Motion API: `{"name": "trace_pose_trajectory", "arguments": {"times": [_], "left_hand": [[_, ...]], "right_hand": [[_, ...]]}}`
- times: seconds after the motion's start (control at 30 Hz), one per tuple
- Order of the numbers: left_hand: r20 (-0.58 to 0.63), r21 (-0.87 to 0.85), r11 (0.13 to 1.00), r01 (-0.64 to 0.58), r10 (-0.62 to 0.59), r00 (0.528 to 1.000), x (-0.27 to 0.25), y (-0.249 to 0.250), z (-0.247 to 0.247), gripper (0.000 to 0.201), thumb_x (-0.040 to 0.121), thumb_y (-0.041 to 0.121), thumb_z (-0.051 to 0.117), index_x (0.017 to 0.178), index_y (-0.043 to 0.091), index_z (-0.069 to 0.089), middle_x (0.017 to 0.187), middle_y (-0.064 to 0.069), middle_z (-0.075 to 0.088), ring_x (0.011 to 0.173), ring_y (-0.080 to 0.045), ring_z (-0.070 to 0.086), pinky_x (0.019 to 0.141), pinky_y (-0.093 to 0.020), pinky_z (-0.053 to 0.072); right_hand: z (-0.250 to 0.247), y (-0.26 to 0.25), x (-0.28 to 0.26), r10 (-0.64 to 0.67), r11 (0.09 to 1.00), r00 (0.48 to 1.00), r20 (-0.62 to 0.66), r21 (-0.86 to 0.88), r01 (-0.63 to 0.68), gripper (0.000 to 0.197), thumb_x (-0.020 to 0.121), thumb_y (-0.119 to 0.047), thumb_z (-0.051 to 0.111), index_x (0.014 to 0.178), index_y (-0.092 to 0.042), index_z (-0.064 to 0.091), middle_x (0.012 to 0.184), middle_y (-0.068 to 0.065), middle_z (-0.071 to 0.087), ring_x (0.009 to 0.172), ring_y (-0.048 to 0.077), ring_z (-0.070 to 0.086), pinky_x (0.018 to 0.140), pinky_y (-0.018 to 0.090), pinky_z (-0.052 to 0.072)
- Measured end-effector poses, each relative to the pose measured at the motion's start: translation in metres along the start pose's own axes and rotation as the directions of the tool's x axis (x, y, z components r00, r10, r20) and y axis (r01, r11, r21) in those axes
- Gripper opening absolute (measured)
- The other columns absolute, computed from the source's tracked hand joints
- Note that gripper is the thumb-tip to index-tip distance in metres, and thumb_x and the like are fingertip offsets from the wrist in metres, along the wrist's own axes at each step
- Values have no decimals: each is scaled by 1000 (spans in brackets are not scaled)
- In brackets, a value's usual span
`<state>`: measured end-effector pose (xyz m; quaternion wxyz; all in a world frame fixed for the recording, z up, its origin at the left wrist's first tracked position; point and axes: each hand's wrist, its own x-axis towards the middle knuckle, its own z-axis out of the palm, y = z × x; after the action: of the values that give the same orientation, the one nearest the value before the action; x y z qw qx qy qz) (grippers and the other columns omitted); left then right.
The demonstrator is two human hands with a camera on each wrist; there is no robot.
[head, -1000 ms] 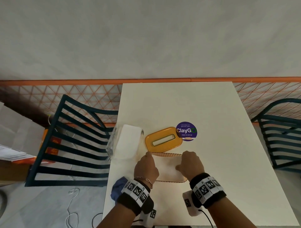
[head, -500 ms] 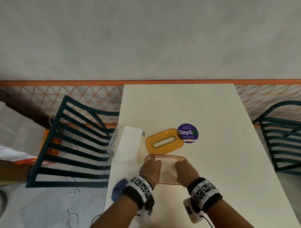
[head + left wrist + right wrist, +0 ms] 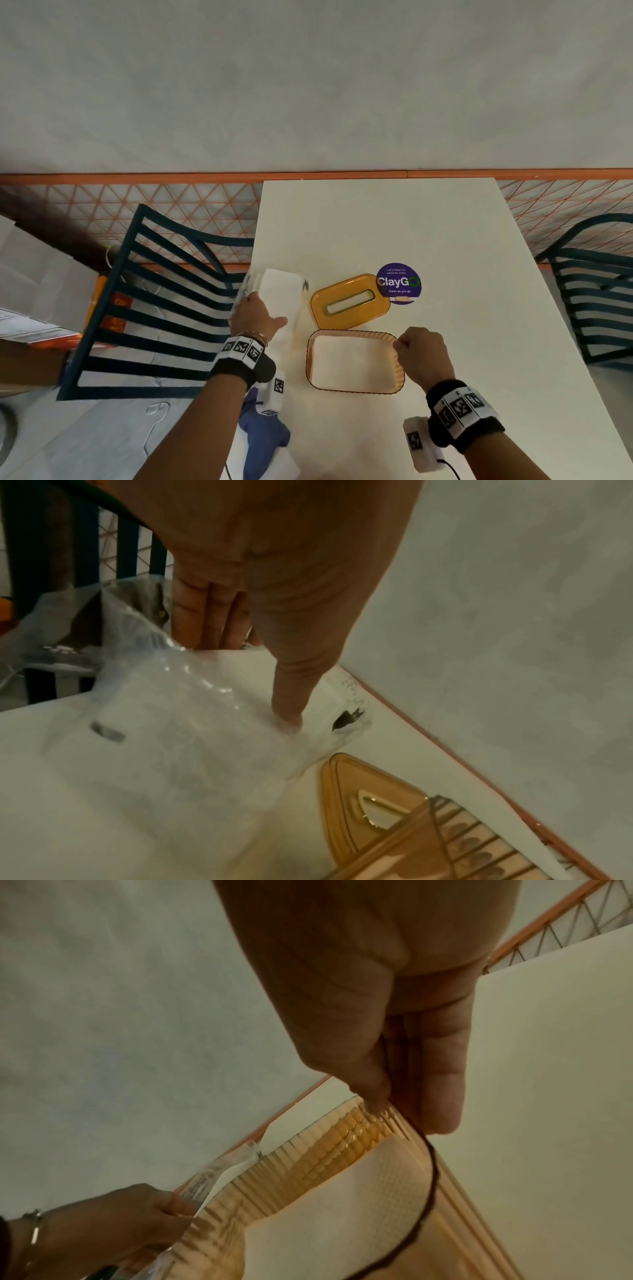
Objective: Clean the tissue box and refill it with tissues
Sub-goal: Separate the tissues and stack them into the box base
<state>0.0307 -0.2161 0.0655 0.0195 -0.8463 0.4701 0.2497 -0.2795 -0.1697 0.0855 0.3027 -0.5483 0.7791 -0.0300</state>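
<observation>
The peach ribbed tissue box (image 3: 309, 359) stands without its lid near the table's front, with white tissues (image 3: 352, 359) lying inside. Its orange slotted lid (image 3: 349, 301) lies just behind it. A tissue pack (image 3: 279, 291) in clear plastic sits to the left. My left hand (image 3: 255, 317) grips that pack, thumb (image 3: 287, 715) on the plastic top and fingers (image 3: 205, 620) down its far side. My right hand (image 3: 419, 351) pinches the box's rim (image 3: 433, 1161) at its far right corner, thumb inside and forefinger (image 3: 443, 1096) outside.
A purple round ClayGo sticker (image 3: 398, 283) is on the white table (image 3: 445, 233) beside the lid. A blue cloth (image 3: 265, 430) lies at the table's near left edge. Dark slatted chairs stand left (image 3: 154, 308) and right (image 3: 596, 291) of the table.
Both hands were pressing on the tissues inside the box. My left hand has moved left onto the tissue pack, and my right hand has shifted to the box's far right corner.
</observation>
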Motion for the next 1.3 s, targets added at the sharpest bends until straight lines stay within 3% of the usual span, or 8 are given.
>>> {"name": "trace_pose_trajectory", "arguments": {"times": [0.3, 0.5, 0.8, 0.93, 1.03, 1.13, 1.23, 1.3], "left_hand": [[-50, 20, 1000, 14, -13, 999, 11, -5, 11, 103, 66, 55, 89, 145, 7, 43, 146, -13, 54, 136, -32, 51, 111, -46, 47], [-24, -134, 988, 73, -77, 997, 20, -6, 8, 96, 62, 47, 94, 139, 11, 51, 137, -11, 61, 128, -34, 58, 105, -51, 52], [79, -503, 862, -56, 110, 991, 0, -12, -24, 27, 83, 33, 80, 104, 18, 71, 100, 0, 75, 96, -24, 71, 88, -46, 61], [139, -642, 752, -150, 306, 942, -36, -13, -58, 23, 83, 30, 83, 103, 24, 75, 95, 4, 79, 90, -17, 76, 83, -40, 63], [255, -689, 710, -145, 425, 868, -58, -9, -82, 26, 78, 30, 88, 102, 24, 79, 97, 4, 81, 90, -16, 78, 82, -38, 63], [370, -694, 707, -133, 509, 777, -68, -2, -89, 34, 75, 26, 91, 106, 21, 80, 102, 1, 81, 94, -17, 78, 84, -36, 63], [453, -699, 708, -101, 548, 703, -71, 6, -82, 39, 74, 20, 92, 110, 16, 78, 105, -2, 81, 98, -21, 77, 84, -36, 62], [464, -716, 695, -68, 547, 697, -70, 8, -69, 45, 71, 19, 94, 113, 17, 77, 108, -3, 80, 101, -23, 77, 87, -40, 62]], "right_hand": [[-4, 0, 11, 2, 1000, 999, -49, 17, -1, 12, 92, -18, 67, 92, -11, 77, 91, 4, 77, 73, 17, 60, 69, 24, 43], [-9, -2, 16, 16, 1000, 999, -40, -18, -17, 14, 89, -24, 70, 98, -15, 76, 98, 2, 77, 85, 20, 68, 79, 30, 56], [-27, -41, 10, -249, 968, 963, -105, 8, 251, 55, 79, -49, 80, 126, -25, 63, 124, -6, 68, 107, 12, 66, 89, 27, 51], [-35, -72, 3, -370, 908, 926, 71, 237, 345, 90, 65, -61, 85, 141, -29, 48, 134, -14, 57, 120, 8, 57, 97, 26, 49], [-39, -88, -2, -387, 830, 889, 246, 513, 219, 114, 54, -59, 92, 148, -32, 34, 137, -14, 54, 127, 9, 53, 104, 33, 49], [-49, -94, -7, -414, 761, 812, 412, 646, 60, 96, 64, -44, 94, 144, -25, 44, 128, -6, 68, 118, 14, 66, 98, 38, 56], [-56, -87, -13, -486, 745, 693, 532, 667, 10, 45, 85, -31, 80, 126, -18, 66, 118, 4, 75, 109, 24, 72, 99, 43, 56], [-55, -76, -17, -479, 750, 690, 543, 661, 1, 31, 92, -31, 72, 119, -16, 72, 115, 7, 76, 108, 28, 72, 99, 44, 56]]}}
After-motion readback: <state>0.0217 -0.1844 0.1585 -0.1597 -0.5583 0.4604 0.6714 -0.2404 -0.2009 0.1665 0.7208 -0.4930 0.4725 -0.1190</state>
